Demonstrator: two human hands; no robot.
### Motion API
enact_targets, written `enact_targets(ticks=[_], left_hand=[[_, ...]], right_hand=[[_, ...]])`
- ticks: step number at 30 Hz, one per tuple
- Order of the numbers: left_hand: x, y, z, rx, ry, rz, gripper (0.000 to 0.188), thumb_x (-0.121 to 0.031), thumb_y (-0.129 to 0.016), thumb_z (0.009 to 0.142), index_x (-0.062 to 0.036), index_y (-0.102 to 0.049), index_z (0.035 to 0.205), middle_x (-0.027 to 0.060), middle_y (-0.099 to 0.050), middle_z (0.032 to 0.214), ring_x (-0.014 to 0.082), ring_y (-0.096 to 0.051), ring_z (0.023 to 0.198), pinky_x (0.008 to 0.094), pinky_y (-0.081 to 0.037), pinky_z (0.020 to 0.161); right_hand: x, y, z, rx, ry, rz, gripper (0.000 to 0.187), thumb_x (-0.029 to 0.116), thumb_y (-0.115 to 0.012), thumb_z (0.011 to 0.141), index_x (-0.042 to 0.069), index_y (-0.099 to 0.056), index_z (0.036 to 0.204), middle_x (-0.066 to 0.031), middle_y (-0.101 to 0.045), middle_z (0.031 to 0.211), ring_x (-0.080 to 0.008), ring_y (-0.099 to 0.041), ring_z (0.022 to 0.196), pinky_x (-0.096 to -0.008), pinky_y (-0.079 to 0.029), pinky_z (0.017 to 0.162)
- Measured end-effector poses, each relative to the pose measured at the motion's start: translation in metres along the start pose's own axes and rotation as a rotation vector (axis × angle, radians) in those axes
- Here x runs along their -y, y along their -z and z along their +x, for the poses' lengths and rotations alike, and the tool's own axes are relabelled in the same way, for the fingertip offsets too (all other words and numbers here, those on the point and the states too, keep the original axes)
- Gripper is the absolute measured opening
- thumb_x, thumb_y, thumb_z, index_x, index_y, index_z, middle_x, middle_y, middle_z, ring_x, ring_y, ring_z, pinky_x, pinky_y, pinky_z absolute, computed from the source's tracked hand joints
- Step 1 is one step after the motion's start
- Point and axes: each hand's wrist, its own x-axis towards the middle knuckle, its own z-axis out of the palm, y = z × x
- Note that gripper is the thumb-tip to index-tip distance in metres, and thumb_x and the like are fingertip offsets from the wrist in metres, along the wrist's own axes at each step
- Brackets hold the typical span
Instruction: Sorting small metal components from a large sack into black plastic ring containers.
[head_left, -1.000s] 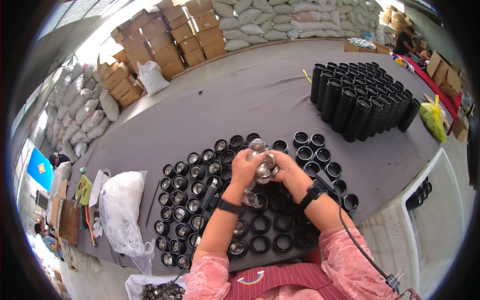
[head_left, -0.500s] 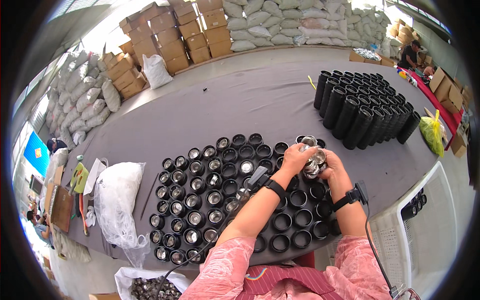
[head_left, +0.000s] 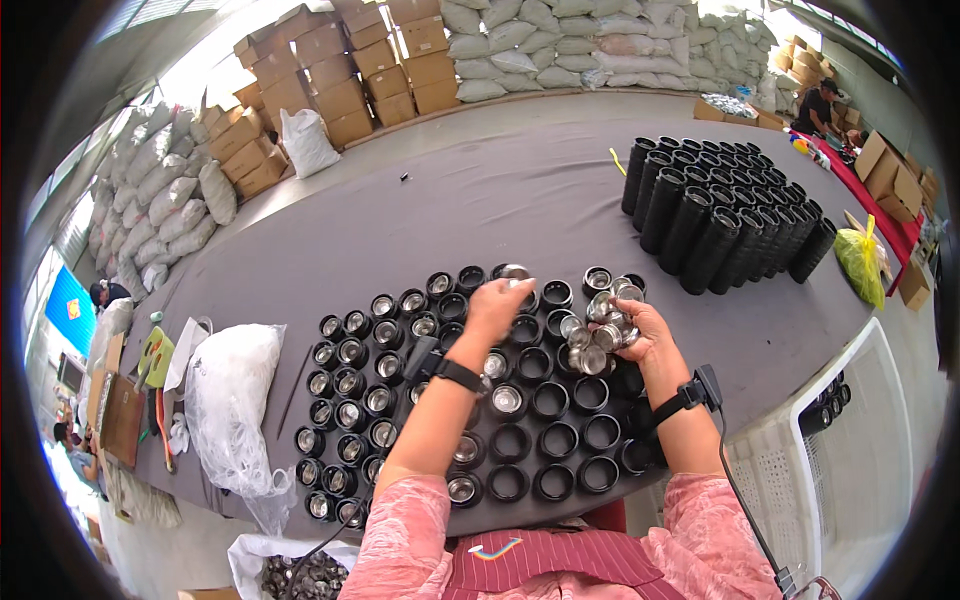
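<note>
My left hand (head_left: 497,303) reaches forward over the rows of short black round caps (head_left: 440,390) on the grey table (head_left: 480,200), its fingertips pinching a small shiny metal insert (head_left: 515,272) above a cap in the far row. My right hand (head_left: 632,335) is cupped palm up, holding a cluster of several shiny metal inserts (head_left: 598,325) over the right end of the rows. Many caps on the left hold a silver insert; those nearest me are empty black rings.
Tall black tubes (head_left: 720,205) stand packed at the back right. A clear plastic bag (head_left: 235,395) lies left of the caps, a bag of metal parts (head_left: 300,578) at the near edge. A white crate (head_left: 850,470) sits right. Cartons, sacks and other people lie beyond.
My left hand has left the cluster in my right hand and moved forward and left with one insert to the far row. The view has shifted slightly.
</note>
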Motion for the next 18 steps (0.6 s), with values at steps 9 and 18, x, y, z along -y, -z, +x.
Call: enact_targets(ticks=[9, 18], left_hand=[[0.016, 0.069, -0.037, -0.01, 0.077, 0.755, 0.067, -0.063, -0.068, 0.073, -0.0122, -0.073, 0.116, 0.0202, -0.059, 0.126, 0.0412, -0.06, 0.112, 0.0487, -0.048, 0.098], [0.034, 0.072, -0.097, -0.044, -0.234, 0.363, 0.053, -0.043, -0.08, 0.072, 0.0003, -0.067, 0.099, 0.0183, -0.066, 0.103, 0.0343, -0.064, 0.097, 0.0429, -0.052, 0.085]], right_hand=[[-0.034, -0.044, -0.011, 0.004, -0.009, -0.132, 0.016, 0.014, -0.053, 0.099, 0.005, -0.057, 0.111, -0.0175, -0.06, 0.09, -0.0317, -0.067, 0.077, -0.0548, -0.061, 0.069], [-0.092, -0.061, -0.027, 0.124, -0.079, -0.331, 0.023, 0.009, -0.056, 0.097, 0.001, -0.06, 0.118, -0.0179, -0.065, 0.094, -0.0328, -0.069, 0.082, -0.0481, -0.063, 0.074]])
